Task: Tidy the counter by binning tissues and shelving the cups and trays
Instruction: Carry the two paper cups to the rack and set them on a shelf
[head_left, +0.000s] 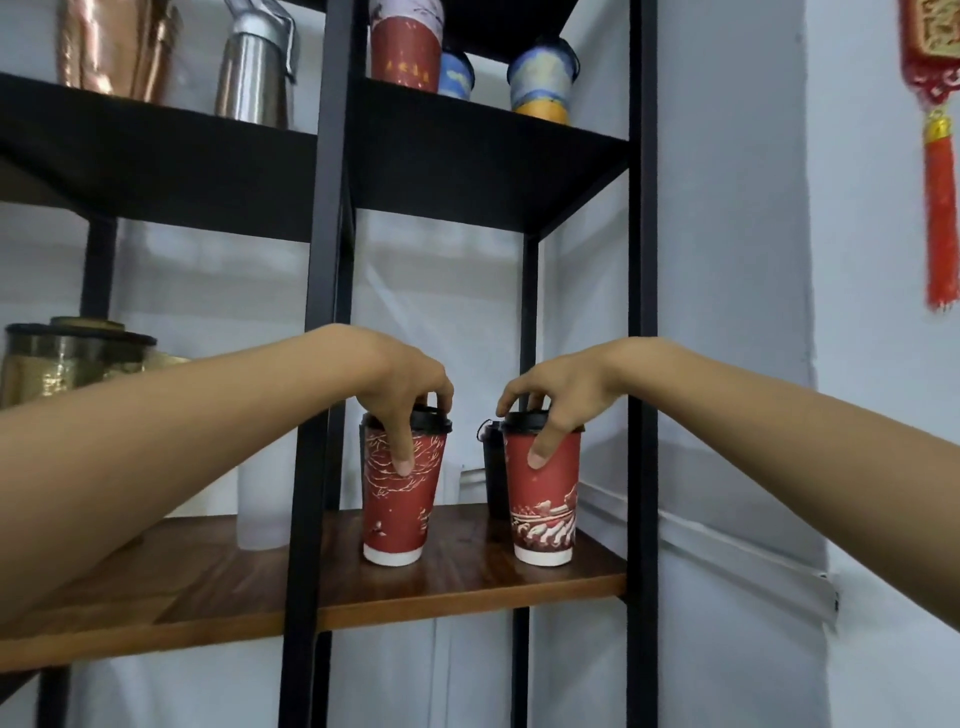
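Two red paper cups with black lids stand upright on the wooden shelf of a black metal rack. My left hand grips the left red cup from above, fingers around the lid and thumb down its side. The right red cup is held the same way by my right hand. Both cup bases rest on the shelf board. A black cup stands behind the right red cup, mostly hidden.
A black upright post crosses in front of my left forearm. A frosted white cup stands left of the post. Above, a black shelf carries more cups, a steel bottle and a copper vessel. A red tassel ornament hangs on the right wall.
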